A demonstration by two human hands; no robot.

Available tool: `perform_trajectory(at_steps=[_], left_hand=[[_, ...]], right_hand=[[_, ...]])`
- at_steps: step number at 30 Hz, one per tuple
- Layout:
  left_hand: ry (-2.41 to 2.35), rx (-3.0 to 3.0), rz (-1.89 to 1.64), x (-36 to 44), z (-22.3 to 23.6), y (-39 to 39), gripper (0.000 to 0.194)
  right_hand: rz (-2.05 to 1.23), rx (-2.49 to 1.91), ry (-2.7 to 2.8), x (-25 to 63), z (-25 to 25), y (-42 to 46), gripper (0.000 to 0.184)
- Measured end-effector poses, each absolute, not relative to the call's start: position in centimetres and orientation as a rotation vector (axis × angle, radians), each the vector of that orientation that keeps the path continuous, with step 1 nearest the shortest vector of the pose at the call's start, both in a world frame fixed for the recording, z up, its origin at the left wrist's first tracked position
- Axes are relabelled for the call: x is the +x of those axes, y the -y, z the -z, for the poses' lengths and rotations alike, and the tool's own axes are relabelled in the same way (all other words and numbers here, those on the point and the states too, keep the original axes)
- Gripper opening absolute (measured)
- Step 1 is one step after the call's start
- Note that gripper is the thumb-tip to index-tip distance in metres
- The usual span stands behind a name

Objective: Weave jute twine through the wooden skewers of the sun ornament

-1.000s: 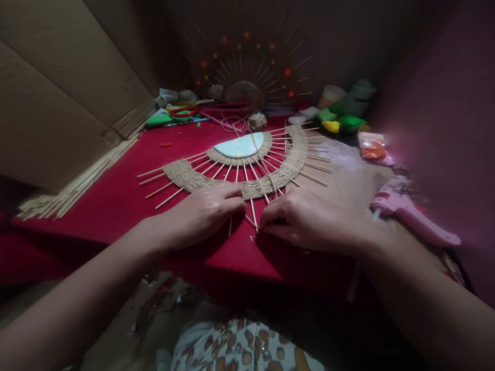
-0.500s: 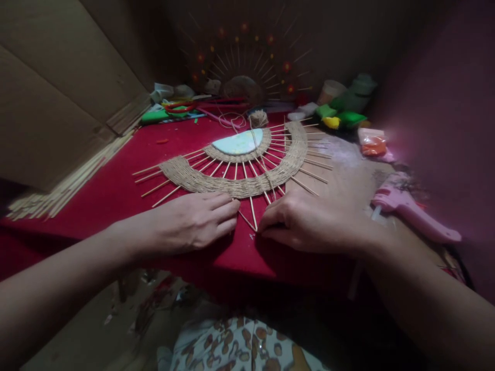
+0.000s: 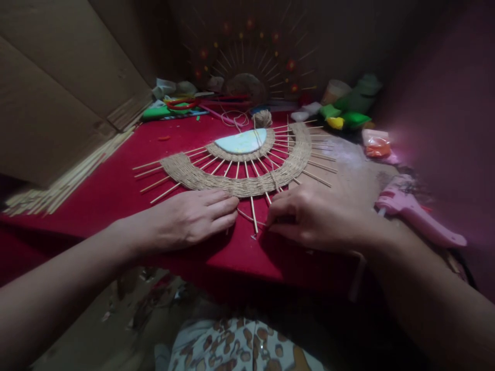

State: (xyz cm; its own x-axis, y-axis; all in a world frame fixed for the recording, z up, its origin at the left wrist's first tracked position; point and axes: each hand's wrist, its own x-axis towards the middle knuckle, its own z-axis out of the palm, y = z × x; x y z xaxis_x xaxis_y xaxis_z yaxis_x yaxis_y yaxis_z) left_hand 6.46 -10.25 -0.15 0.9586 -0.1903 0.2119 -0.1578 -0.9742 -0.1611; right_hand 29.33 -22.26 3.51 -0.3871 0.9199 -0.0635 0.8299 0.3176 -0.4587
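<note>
A half-round woven piece (image 3: 240, 181) of jute twine wound over thin wooden sticks lies on a red cloth (image 3: 116, 190), with a pale blue half-disc (image 3: 242, 141) at its centre. My left hand (image 3: 189, 219) rests flat on the cloth at the near edge of the weave, fingers stretched toward a protruding stick (image 3: 253, 214). My right hand (image 3: 313, 216) is just right of that stick, its fingers pinched on a strand of jute twine (image 3: 251, 217) that runs under the stick. A small ball of twine (image 3: 263, 118) sits behind the piece.
A pink glue gun (image 3: 417, 216) lies at the right. A bundle of loose sticks (image 3: 65, 183) lies at the left below cardboard sheets (image 3: 58, 93). At the back stand a finished sunburst piece (image 3: 247, 77), scissors, green and yellow packets (image 3: 344, 118) and an orange packet (image 3: 377, 147).
My left hand slid off the weave's edge toward me and flattened on the cloth. My right hand shifted slightly right, drawing the twine strand across under the stick.
</note>
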Motion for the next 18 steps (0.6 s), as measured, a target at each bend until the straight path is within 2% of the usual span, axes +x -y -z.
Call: perform_trajectory(at_steps=[7,16,18], left_hand=[[-0.177,-2.975,0.268,6.3,-0.6,10.2,0.04],[-0.165,-3.0,0.327,5.9,-1.2,10.2,0.035],[-0.045,-3.072,0.382,6.0,-1.4,10.3,0.032]], right_hand=[[-0.237,-2.005,2.0,30.9,-2.2,20.4,0.013],[-0.395,-1.953,2.003,31.0,-1.8,20.3,0.013],[-0.402,-1.953,1.998,30.9,-1.7,20.4,0.012]])
